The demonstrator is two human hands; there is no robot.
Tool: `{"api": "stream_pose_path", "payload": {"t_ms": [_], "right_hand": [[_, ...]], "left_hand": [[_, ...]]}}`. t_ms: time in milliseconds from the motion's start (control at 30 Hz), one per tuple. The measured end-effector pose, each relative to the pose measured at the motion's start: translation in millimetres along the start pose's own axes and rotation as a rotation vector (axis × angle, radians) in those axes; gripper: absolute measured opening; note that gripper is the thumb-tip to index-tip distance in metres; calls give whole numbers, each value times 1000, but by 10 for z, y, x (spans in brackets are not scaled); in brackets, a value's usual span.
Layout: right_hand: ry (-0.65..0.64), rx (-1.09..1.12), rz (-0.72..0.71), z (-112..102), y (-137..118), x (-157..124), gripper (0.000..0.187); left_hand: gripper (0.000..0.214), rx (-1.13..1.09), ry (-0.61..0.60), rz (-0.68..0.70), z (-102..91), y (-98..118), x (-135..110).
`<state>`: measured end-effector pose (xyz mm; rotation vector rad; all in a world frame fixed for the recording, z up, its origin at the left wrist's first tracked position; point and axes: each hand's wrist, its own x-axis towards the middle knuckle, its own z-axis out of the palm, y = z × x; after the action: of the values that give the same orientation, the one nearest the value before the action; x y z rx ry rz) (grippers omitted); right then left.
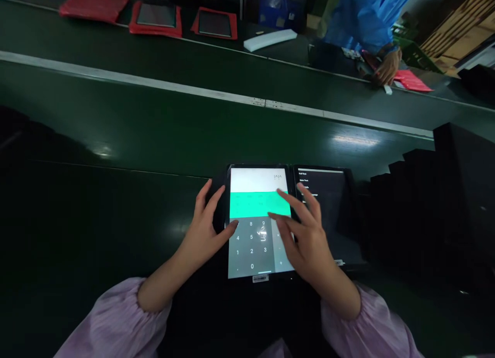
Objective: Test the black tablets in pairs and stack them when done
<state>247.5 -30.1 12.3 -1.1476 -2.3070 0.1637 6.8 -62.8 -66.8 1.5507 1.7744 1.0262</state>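
A tablet (250, 255) lies on the dark green bench with its screen lit, showing a calculator keypad, a green band and a white strip along the top. At its left edge my left hand (204, 226) is spread, the thumb over the screen's side. My right hand (305, 234) hovers over the right part of the screen, fingers apart, the index fingertip near the green band. Whether that fingertip touches the glass I cannot tell. Close by on the right lies a second tablet (328, 213) with a black screen and a short white text menu, partly hidden by my right hand.
Black stacked boxes (460, 182) rise at the right. Beyond a pale rail (154, 83), red pouches (95, 5), two with tablets on them, and a white foam strip (269, 39) lie on the far bench. A co-worker's hand (388, 66) handles something by a red pouch.
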Motion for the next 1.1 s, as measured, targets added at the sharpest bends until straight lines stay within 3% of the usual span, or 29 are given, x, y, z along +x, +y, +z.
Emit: {"api": "stream_pose_path", "payload": {"t_ms": [167,367,700,900,1100], "right_hand": [[75,-72,118,64,168,-16,39],[-6,-87,59,145,140,-40,39],[38,-103,65,156,174,-47,39],[222,-187,206,-81,622,-51,41],[234,-221,266,-158,967,-157,50]], "left_hand": [[69,-79,-18,-39,-33,-3,-10],[66,-116,-37,-77,-88,13,4],[54,-234,5,-195,-147,132,44],[53,-284,62,-209,-129,113,126],[41,-328,174,-133,-32,125,425]]}}
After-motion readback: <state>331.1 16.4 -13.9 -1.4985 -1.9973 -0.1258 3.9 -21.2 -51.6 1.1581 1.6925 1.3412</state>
